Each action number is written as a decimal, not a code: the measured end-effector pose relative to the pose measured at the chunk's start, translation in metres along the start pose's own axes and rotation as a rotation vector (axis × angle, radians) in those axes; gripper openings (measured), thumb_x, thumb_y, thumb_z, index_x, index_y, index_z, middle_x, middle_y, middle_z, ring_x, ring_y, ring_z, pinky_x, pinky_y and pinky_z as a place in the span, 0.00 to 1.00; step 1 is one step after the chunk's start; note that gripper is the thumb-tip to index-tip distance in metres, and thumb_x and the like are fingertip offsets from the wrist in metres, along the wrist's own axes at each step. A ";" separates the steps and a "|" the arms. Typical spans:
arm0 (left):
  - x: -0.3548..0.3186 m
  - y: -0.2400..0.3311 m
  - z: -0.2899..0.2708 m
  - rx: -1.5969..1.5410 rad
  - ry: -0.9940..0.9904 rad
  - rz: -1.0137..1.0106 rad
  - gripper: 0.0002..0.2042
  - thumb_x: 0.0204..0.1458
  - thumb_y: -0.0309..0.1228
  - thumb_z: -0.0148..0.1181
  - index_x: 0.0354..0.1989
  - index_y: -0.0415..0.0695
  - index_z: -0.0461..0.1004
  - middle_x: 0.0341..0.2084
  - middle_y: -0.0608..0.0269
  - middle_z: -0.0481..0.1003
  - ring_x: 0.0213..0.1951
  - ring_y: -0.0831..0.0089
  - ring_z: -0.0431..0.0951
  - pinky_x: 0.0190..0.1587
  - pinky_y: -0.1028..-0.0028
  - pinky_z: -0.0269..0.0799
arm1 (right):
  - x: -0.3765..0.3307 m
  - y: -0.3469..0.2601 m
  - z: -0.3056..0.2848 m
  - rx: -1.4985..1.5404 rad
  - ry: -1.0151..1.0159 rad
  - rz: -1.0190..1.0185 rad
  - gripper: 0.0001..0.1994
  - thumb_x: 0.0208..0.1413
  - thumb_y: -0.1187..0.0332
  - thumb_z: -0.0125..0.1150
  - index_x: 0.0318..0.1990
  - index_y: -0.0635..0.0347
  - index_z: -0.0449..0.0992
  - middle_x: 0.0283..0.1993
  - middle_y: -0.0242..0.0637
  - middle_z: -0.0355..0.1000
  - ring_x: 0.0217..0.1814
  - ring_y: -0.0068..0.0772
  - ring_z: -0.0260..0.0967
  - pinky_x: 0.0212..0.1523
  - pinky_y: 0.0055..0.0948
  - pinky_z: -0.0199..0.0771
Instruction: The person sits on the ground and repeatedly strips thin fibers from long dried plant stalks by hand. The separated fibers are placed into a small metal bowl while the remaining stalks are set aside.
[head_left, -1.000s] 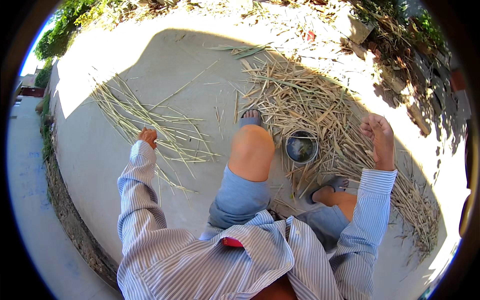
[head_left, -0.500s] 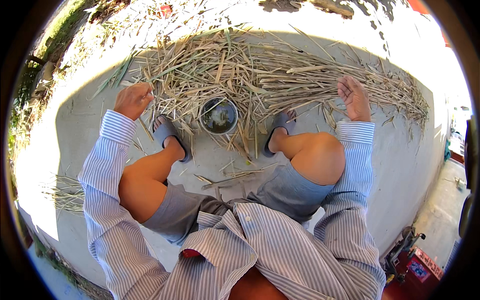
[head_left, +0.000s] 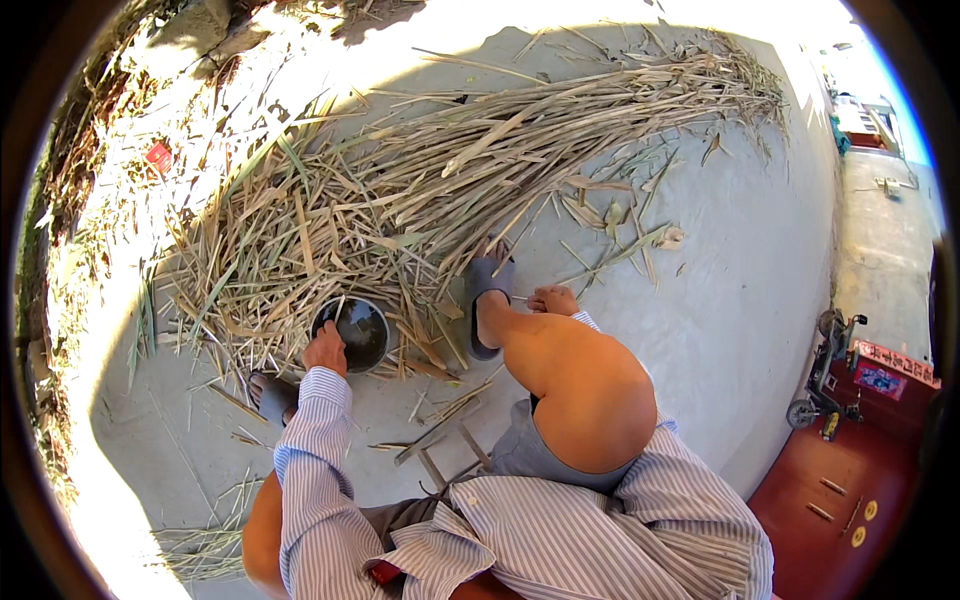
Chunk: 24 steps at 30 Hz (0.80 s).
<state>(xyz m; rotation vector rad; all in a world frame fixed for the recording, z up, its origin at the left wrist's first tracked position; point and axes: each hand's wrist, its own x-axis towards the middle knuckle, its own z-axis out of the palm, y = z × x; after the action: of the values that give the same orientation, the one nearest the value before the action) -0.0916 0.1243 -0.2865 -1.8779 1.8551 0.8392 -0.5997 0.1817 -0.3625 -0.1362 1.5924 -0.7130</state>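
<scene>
A round bowl of dark liquid (head_left: pixel 368 335) stands on the concrete beside a heap of dry stalks (head_left: pixel 290 215). My left hand (head_left: pixel 326 350) is at the bowl's left rim, its fingers drawn together. A short pale stalk (head_left: pixel 340 308) rises at those fingertips; whether they pinch it I cannot tell. Beyond my bent right knee, my right hand (head_left: pixel 553 299) is closed close to the floor, right of my sandalled foot (head_left: pixel 490 285). A thin pale sliver pokes out left of its fingers, too small to name. My knee hides most of the right forearm.
Long stalks (head_left: pixel 600 110) stretch toward the upper right. Loose leaves and bits (head_left: pixel 620 225) lie right of my foot. Thin green-brown stems (head_left: pixel 205 545) lie at lower left. A red cabinet (head_left: pixel 810 500) and a small wheeled machine (head_left: pixel 828 375) stand at right.
Both hands have come down from either side of the heap: the left to the bowl, the right beside my foot. My view has swung to the right.
</scene>
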 end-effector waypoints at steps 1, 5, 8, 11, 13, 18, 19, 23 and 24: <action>0.009 0.000 0.012 0.039 0.003 0.034 0.11 0.51 0.30 0.60 0.41 0.44 0.67 0.37 0.50 0.75 0.38 0.52 0.79 0.39 0.57 0.75 | 0.000 0.002 -0.021 0.019 -0.037 -0.008 0.08 0.56 0.72 0.54 0.34 0.70 0.73 0.27 0.40 0.73 0.24 0.27 0.70 0.19 0.24 0.67; -0.002 -0.036 -0.045 -0.090 0.259 0.071 0.07 0.52 0.31 0.57 0.38 0.46 0.72 0.31 0.52 0.78 0.35 0.50 0.78 0.39 0.54 0.72 | -0.040 -0.041 0.049 -0.032 0.148 0.052 0.08 0.56 0.70 0.55 0.34 0.69 0.73 0.28 0.40 0.73 0.25 0.27 0.71 0.22 0.24 0.71; 0.012 -0.070 -0.129 -0.094 0.541 -0.067 0.16 0.53 0.32 0.58 0.50 0.45 0.69 0.43 0.51 0.76 0.41 0.50 0.77 0.42 0.58 0.73 | -0.039 -0.043 0.048 -0.117 0.151 -0.010 0.09 0.55 0.68 0.56 0.35 0.68 0.73 0.29 0.38 0.73 0.27 0.27 0.72 0.25 0.24 0.72; 0.010 -0.077 -0.182 0.072 0.929 -0.036 0.20 0.55 0.32 0.56 0.56 0.42 0.63 0.51 0.50 0.71 0.45 0.50 0.75 0.45 0.58 0.73 | -0.041 -0.064 0.066 -0.221 0.158 -0.133 0.11 0.55 0.66 0.57 0.36 0.66 0.73 0.30 0.35 0.73 0.29 0.25 0.72 0.29 0.24 0.73; 0.005 -0.058 -0.186 0.093 0.903 0.066 0.18 0.56 0.32 0.55 0.54 0.43 0.65 0.48 0.52 0.72 0.45 0.52 0.76 0.43 0.58 0.73 | -0.036 -0.087 0.075 -0.235 0.150 -0.251 0.10 0.55 0.66 0.56 0.36 0.67 0.73 0.30 0.35 0.73 0.29 0.25 0.72 0.29 0.23 0.72; 0.004 -0.004 -0.070 0.019 0.156 0.247 0.19 0.48 0.29 0.63 0.49 0.42 0.68 0.41 0.51 0.73 0.39 0.52 0.77 0.41 0.59 0.74 | -0.005 -0.160 0.101 -0.394 0.141 -0.483 0.12 0.56 0.66 0.54 0.40 0.68 0.72 0.30 0.36 0.73 0.29 0.26 0.70 0.30 0.24 0.71; 0.002 0.005 -0.047 0.021 0.144 0.233 0.21 0.47 0.28 0.63 0.50 0.42 0.66 0.43 0.50 0.72 0.40 0.52 0.77 0.40 0.59 0.74 | 0.002 -0.174 0.105 -0.438 0.135 -0.526 0.13 0.57 0.66 0.53 0.41 0.69 0.72 0.31 0.37 0.72 0.29 0.27 0.70 0.30 0.24 0.71; 0.018 0.013 0.014 0.123 0.033 0.116 0.26 0.45 0.26 0.63 0.54 0.41 0.62 0.50 0.48 0.67 0.39 0.52 0.78 0.39 0.60 0.76 | 0.017 -0.223 0.118 -0.434 0.272 -0.625 0.17 0.55 0.66 0.53 0.48 0.68 0.72 0.35 0.42 0.74 0.35 0.34 0.72 0.36 0.31 0.72; 0.023 0.015 0.026 0.141 -0.020 0.117 0.24 0.45 0.25 0.62 0.52 0.41 0.63 0.49 0.48 0.69 0.39 0.52 0.78 0.39 0.59 0.76 | 0.023 -0.232 0.113 -0.484 0.330 -0.637 0.18 0.56 0.66 0.53 0.51 0.67 0.71 0.38 0.44 0.75 0.38 0.37 0.73 0.40 0.33 0.72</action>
<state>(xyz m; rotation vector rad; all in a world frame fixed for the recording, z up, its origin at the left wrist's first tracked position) -0.1115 0.1223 -0.3185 -1.6846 1.9731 0.7404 -0.5718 -0.0549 -0.2610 -0.9541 2.0403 -0.8450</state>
